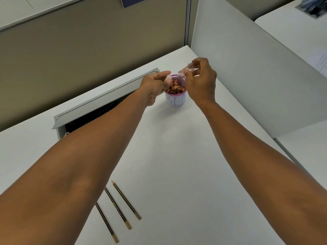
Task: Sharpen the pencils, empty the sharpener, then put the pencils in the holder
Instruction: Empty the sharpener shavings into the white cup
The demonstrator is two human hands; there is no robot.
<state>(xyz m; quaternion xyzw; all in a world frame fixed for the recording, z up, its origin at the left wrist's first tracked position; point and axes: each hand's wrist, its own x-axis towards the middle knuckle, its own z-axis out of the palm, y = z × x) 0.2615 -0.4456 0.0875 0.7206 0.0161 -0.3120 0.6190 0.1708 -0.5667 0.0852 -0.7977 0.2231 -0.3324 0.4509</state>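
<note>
Purple-rimmed cup (pixel 175 100) of shavings (pixel 176 88): left hand (pixel 155 84) pinched a pink sharpener part (pixel 167 79), right hand (pixel 200 80) gripped its clear casing (pixel 188 68); three pencils (pixel 117 206) lay near.

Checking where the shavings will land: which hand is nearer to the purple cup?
The left. The left hand, gripping a clear sharpener piece, sits at the purple cup rim. The right hand holds the other clear piece beside and slightly above it.

**Office cubicle with a white desk**

A white desk (pixel 177 156) is closed in by a beige partition wall (pixel 88 55) along its far edge and a pale grey divider panel (pixel 247 76) along its right edge. A grey cable hatch (pixel 99 101) stands open near the far edge. Soft, even light.
</note>
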